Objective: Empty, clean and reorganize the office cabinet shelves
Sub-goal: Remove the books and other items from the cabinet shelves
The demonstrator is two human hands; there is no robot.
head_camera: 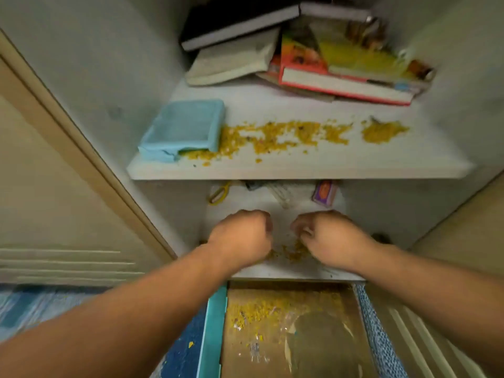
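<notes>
Both hands curled, empty as far as I can tell: left hand (241, 236), right hand (331, 236), over the white lower cabinet shelf (341, 274). Scattered yellow crumbs (293, 251) lie between and just below them, nearer the right hand, above the brown cardboard tray (286, 336).
</notes>
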